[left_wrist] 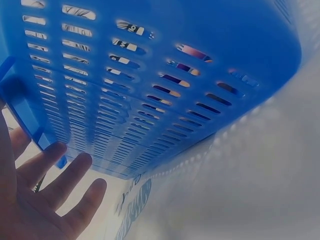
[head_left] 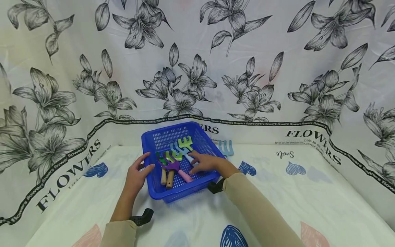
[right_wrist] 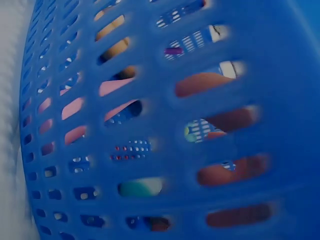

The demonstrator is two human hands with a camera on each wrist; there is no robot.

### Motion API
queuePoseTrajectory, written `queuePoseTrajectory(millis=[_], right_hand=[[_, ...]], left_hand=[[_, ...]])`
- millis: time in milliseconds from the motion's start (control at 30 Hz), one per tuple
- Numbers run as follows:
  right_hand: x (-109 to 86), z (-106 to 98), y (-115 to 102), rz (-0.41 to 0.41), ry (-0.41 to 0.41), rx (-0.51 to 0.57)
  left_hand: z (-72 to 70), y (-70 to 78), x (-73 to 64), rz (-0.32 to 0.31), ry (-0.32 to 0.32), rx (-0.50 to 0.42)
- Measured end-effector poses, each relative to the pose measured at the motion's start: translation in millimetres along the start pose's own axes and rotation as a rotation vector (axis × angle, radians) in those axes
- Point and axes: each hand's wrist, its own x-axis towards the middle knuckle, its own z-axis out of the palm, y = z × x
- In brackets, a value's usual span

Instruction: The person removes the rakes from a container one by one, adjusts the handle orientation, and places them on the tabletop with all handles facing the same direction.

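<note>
A blue plastic basket (head_left: pixel 185 192) with perforated walls holds several small hand rakes. A purple rake (head_left: pixel 171 164) with a pink handle lies across the middle, by green-headed rakes (head_left: pixel 174 155) and wooden handles (head_left: pixel 170 180). Farther back are a light blue rake (head_left: pixel 177 148) and a lime green one (head_left: pixel 186 142). My left hand (head_left: pixel 138 171) is at the left rim, its fingers spread along the outside wall in the left wrist view. Over the right wall reaches my right hand (head_left: pixel 206 162), fingers apart above the light blue rake's handle; its grasp shows only in pieces through the slots.
Another light blue rake head (head_left: pixel 226 148) shows outside the basket, behind its right side. The white cloth (head_left: pixel 277 199) with printed hearts covers the table. A flower-printed curtain (head_left: pixel 247 85) stands behind and at both sides.
</note>
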Motion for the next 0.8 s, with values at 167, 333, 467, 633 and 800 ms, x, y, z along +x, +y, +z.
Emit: queuePoseTrajectory(millis=[167,333,467,633,800], right_hand=[[-0.9,-0.2,-0.4,0.005,-0.022,-0.004],[-0.6,1.0,-0.1,0.004,-0.004,-0.005],[0.8,2.8,0.7,0.008,-0.035,-0.02],[1.5,3.3,1.1,0.0,-0.061,-0.045],[0.3,2.3,-0.5,-0.011,-0.019,-0.046]], left_hand=[[0.3,1.6,0.7,0.006,0.002,0.005],[0.7,1.3,0.6,-0.004,-0.001,0.01],[0.9,-0.3,0.0,-0.005,0.003,0.009],[1.5,-1.7,-0.4,0.0,0.005,0.004],[1.0,0.3,-0.7,0.005,-0.001,0.003]])
